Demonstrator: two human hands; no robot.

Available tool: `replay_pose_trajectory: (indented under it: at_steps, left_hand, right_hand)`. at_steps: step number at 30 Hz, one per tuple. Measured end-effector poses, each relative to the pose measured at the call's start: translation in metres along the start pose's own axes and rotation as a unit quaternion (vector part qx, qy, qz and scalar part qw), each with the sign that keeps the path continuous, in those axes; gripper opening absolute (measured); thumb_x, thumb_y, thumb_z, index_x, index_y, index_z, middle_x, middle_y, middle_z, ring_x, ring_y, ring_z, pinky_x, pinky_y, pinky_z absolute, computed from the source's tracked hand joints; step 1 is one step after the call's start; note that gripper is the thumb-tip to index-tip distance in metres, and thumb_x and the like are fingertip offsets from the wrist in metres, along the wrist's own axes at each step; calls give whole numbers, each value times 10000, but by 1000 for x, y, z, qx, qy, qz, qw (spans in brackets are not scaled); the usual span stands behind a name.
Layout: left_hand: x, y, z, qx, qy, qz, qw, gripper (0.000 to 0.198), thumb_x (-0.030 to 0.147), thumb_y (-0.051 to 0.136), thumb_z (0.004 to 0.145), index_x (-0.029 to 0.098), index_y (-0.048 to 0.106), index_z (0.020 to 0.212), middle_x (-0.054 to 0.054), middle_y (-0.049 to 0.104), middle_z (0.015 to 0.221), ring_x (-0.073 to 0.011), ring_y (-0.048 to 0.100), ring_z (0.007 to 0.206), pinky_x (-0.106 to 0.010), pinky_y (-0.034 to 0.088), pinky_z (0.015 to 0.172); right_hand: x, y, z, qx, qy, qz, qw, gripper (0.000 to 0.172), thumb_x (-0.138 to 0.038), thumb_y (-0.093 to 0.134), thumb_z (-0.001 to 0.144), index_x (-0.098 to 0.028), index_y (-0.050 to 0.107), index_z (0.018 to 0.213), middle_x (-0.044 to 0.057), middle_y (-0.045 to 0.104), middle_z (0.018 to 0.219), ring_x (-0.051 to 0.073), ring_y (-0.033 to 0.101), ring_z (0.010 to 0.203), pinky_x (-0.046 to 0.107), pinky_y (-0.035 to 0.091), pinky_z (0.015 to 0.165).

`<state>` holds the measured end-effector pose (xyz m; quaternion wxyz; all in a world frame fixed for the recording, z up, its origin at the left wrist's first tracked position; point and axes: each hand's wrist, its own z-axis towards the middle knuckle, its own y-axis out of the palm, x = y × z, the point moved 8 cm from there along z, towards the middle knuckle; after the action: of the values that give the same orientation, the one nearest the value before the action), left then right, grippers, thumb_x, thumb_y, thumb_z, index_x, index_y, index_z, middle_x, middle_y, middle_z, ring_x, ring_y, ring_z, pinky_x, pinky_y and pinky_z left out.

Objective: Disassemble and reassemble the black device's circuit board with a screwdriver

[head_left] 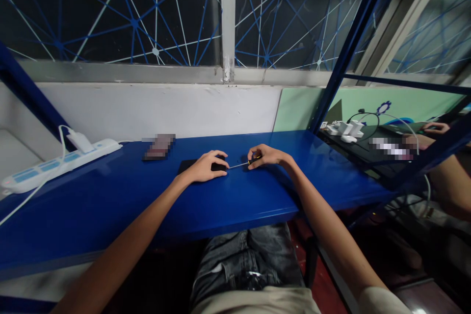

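My left hand rests on a flat black object that lies on the blue table. Its thumb and fingers curve around the object's right end and partly cover it, so its kind cannot be made out. Pinched in my right hand is a screwdriver with a black and yellow handle. The thin metal shaft points left, lying almost level, and its tip reaches the fingertips of my left hand at the black object's right end. Tiny dark specks show on the table just above the shaft.
A white power strip with a plugged-in charger and cable lies at the left. A blurred-out flat item sits near the wall. Right of a blue post, chargers and cables crowd a black surface beside another person's arm.
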<state>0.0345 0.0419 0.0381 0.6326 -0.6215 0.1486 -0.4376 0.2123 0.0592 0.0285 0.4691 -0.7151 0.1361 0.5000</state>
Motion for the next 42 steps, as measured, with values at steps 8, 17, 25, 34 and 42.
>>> replay_pose_trajectory:
  at_steps: [8, 17, 25, 34, 42]
  left_hand:
    - [-1, 1, 0, -1, -2, -3, 1000, 268, 465, 612, 853, 306, 714, 1044, -51, 503, 1369, -324, 448, 1248, -523, 368, 1009]
    - [1, -1, 0, 6, 2, 3, 1000, 227, 430, 637, 848, 304, 720, 1018, -49, 518, 1345, -306, 465, 1233, -517, 358, 1020]
    - [-1, 0, -1, 0, 0, 2, 1000, 239, 442, 630, 856, 309, 713, 1036, -49, 504, 1358, -317, 457, 1241, -524, 374, 1005]
    - [0, 0, 0, 0, -1, 4, 1000, 236, 436, 629, 858, 308, 712, 1038, -50, 506, 1353, -316, 461, 1241, -537, 369, 1012]
    - [-4, 2, -1, 0, 3, 3, 1000, 237, 439, 622, 863, 316, 706, 1048, -47, 497, 1360, -315, 458, 1243, -529, 383, 1002]
  right_hand:
    - [3, 3, -1, -33, -1, -4, 999, 454, -554, 680, 746, -102, 712, 750, -22, 521, 527, 61, 373, 456, 224, 260, 445]
    - [3, 5, 0, -31, 13, 34, 999, 422, -409, 835, 596, -140, 638, 856, -45, 570, 575, 69, 449, 459, 210, 336, 451]
    - [5, 6, 0, -46, 13, -8, 999, 467, -562, 661, 770, -98, 712, 757, -37, 491, 499, 54, 379, 433, 219, 257, 428]
    - [7, 8, 3, -35, 24, 37, 998, 427, -401, 842, 582, -130, 634, 838, -39, 579, 571, 66, 466, 453, 197, 350, 440]
    - [4, 7, 1, -48, 4, 2, 999, 447, -545, 679, 758, -99, 704, 767, -21, 529, 551, 57, 403, 450, 215, 289, 435]
